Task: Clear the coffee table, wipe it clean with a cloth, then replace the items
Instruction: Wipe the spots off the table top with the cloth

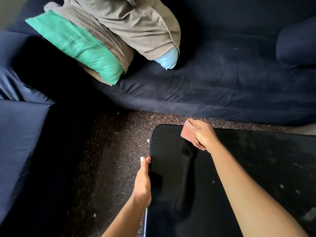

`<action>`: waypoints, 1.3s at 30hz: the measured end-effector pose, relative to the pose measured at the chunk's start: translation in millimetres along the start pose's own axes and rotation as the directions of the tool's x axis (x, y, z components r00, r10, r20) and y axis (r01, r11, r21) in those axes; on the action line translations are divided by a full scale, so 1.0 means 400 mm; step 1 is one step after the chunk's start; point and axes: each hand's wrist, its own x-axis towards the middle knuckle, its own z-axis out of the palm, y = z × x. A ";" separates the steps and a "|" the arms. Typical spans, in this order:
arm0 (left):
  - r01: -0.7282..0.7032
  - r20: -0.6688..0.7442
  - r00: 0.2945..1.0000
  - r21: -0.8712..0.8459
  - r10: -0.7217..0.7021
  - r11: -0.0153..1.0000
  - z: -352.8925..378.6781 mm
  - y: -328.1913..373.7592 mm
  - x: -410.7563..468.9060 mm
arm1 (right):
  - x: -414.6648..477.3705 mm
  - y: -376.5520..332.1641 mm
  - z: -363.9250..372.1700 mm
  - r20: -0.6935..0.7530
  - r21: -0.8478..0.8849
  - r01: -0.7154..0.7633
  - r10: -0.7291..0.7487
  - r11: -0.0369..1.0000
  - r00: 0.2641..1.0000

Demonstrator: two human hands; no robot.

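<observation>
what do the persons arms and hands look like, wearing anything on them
The left forearm and right forearm are bare, with no sleeves in view. The left hand and right hand wear no gloves, and no watch, bracelet or ring shows. The left thumbnail looks pale, possibly polished.

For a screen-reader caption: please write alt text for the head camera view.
A person's right hand grips a pink waffle-textured cloth at the far left corner of a glossy black coffee table, while the left hand holds the table's left edge. Beyond it, a dark blue sofa carries a green pillow and a grey-covered pillow.
</observation>
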 end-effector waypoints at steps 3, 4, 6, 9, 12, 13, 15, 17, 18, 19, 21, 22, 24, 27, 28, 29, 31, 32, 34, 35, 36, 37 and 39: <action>-0.007 0.006 1.000 -0.001 0.007 1.000 0.004 0.001 -0.001 | 0.016 -0.030 0.022 -0.178 -0.584 -0.027 -0.095 0.811 0.979; 0.003 0.021 1.000 -0.015 -0.002 1.000 0.006 0.002 -0.002 | 0.020 -0.047 0.057 -0.150 -0.705 -0.027 -0.112 0.709 0.982; 0.005 0.041 0.999 -0.035 -0.003 0.999 0.009 0.002 0.002 | 0.017 -0.076 0.156 -0.080 -0.834 -0.035 -0.057 0.550 0.995; -0.002 0.032 0.999 -0.024 0.003 1.000 0.016 0.008 -0.001 | -0.048 -0.121 0.260 -0.030 -0.801 -0.031 0.012 0.597 0.999; 0.012 0.045 0.999 -0.028 -0.011 1.000 0.018 0.013 -0.003 | -0.085 -0.138 0.243 0.187 -0.638 0.158 -0.047 0.754 0.981; 0.018 0.051 0.999 -0.038 -0.017 0.999 0.020 0.016 -0.003 | -0.086 -0.135 0.199 0.269 -0.537 0.175 -0.028 0.825 0.963; 0.031 0.046 0.999 -0.056 -0.029 0.998 0.026 0.024 -0.002 | -0.064 -0.108 0.092 0.352 -0.265 0.048 0.050 0.963 0.935; 0.032 0.032 0.999 -0.057 -0.030 0.998 0.032 0.027 -0.002 | -0.017 -0.063 -0.028 0.182 -0.279 -0.048 0.101 0.959 0.978; 0.030 0.029 0.999 -0.054 -0.029 0.998 0.035 0.028 -0.004 | 0.006 -0.040 -0.085 0.032 -0.409 -0.081 0.103 0.909 0.994; 0.028 0.021 0.999 -0.047 -0.027 0.999 0.037 0.030 -0.005 | 0.026 -0.012 -0.129 -0.120 -0.559 -0.144 0.092 0.817 0.988; 0.021 0.011 1.000 -0.036 -0.021 0.999 0.047 0.033 -0.008 | 0.057 0.029 -0.168 -0.295 -0.691 -0.279 0.092 0.667 0.951; 0.013 0.004 1.000 -0.022 -0.013 1.000 0.048 0.032 -0.008 | 0.063 0.039 -0.153 -0.308 -0.715 -0.305 0.109 0.629 0.945; 0.024 0.011 1.000 -0.012 -0.024 1.000 0.052 0.037 -0.007 | 0.062 0.031 -0.093 -0.287 -0.740 -0.310 0.137 0.597 0.948; 0.081 0.018 0.997 -0.017 -0.081 0.997 0.042 0.042 0.007 | 0.061 -0.022 0.034 -0.221 -0.738 -0.229 0.093 0.635 0.971; 0.093 0.015 0.996 -0.017 -0.092 0.996 0.040 0.045 0.010 | 0.054 -0.051 0.077 -0.180 -0.745 -0.178 0.064 0.643 0.982; 0.096 0.017 0.995 -0.016 -0.095 0.995 0.039 0.047 0.013 | 0.047 -0.077 0.119 -0.127 -0.763 -0.118 0.032 0.635 0.991; 0.093 0.006 0.996 0.001 -0.093 0.996 0.040 0.054 0.011 | 0.032 -0.123 0.193 -0.006 -0.817 0.018 -0.039 0.576 0.999; 0.091 0.001 0.996 0.012 -0.091 0.996 0.041 0.058 0.010 | 0.023 -0.141 0.219 0.050 -0.835 0.080 -0.070 0.545 0.996; 0.098 -0.002 0.995 0.014 -0.098 0.995 0.039 0.062 0.009 | 0.008 -0.166 0.242 0.111 -0.823 0.156 -0.114 0.546 0.987; 0.104 -0.009 0.995 0.004 -0.104 0.995 0.034 0.062 0.012 | 0.002 -0.172 0.248 0.140 -0.821 0.185 -0.123 0.540 0.982; 0.111 -0.015 0.994 -0.007 -0.112 0.994 0.027 0.062 0.017 | -0.009 -0.172 0.249 0.172 -0.805 0.215 -0.129 0.553 0.977; 0.121 -0.013 0.993 -0.026 -0.122 0.992 0.023 0.065 0.017 | -0.033 -0.170 0.244 0.215 -0.794 0.253 -0.134 0.553 0.967; 0.123 0.009 0.992 -0.036 -0.122 0.992 0.016 0.064 0.021 | -0.096 -0.156 0.232 0.294 -0.766 0.332 -0.159 0.550 0.943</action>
